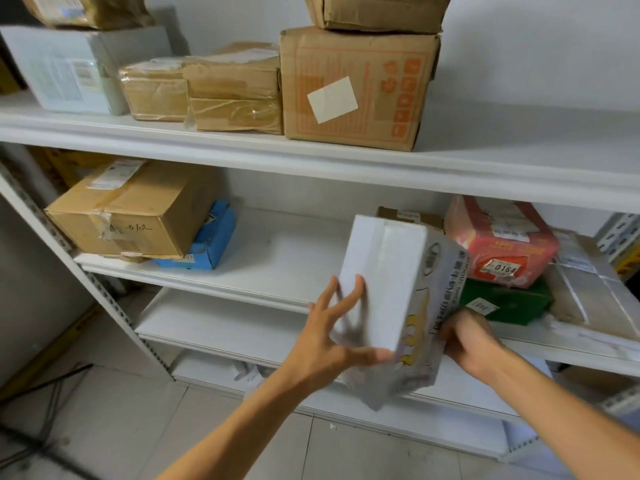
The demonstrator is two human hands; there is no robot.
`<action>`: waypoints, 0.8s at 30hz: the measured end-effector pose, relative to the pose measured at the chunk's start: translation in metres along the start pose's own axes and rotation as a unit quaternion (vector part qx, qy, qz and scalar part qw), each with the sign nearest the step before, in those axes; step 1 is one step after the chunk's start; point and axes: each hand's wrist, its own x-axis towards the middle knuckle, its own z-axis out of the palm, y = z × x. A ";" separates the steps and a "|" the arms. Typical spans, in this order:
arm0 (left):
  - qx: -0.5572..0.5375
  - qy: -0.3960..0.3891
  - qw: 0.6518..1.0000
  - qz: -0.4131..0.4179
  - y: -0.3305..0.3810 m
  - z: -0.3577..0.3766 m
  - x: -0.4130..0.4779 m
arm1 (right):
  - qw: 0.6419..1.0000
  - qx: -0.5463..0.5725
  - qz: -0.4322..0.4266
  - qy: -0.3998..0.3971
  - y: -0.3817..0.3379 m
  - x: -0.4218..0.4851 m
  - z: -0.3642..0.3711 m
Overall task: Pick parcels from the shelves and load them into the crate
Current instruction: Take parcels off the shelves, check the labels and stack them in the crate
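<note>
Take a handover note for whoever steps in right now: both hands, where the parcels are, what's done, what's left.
Hands: left grip open, spread fingers against the white parcel; right grip holds its lower right edge.
Done: parcel is off the middle shelf, held in front of it.
Still shelved there: red parcel, green parcel, blue parcel, brown box; more on the upper shelf.
Crate not in view; this parcel still needs loading.

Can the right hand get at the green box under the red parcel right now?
Probably not yet. The green box lies just beyond the right hand, but that hand grips the white parcel, and the red parcel sits on the box.
</note>
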 end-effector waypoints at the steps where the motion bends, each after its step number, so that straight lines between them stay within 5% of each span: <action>1: 0.008 -0.013 1.000 0.009 0.004 0.003 0.001 | 1.000 -0.005 0.009 0.006 0.000 0.000 -0.001; 9: -0.118 0.034 0.987 -0.105 0.023 -0.007 0.013 | 0.992 -0.127 -0.008 -0.024 -0.015 -0.016 0.003; 13: -0.203 -0.008 0.970 -0.136 0.023 -0.022 0.012 | 0.993 -0.105 -0.043 -0.011 -0.037 -0.023 0.007; 18: -0.177 -0.017 0.972 -0.152 0.027 -0.031 0.010 | 0.995 -0.068 -0.043 -0.053 -0.057 -0.036 0.017; 24: -0.076 0.037 0.977 -0.193 0.031 -0.042 0.021 | 0.969 -0.174 -0.087 -0.152 -0.077 -0.041 0.023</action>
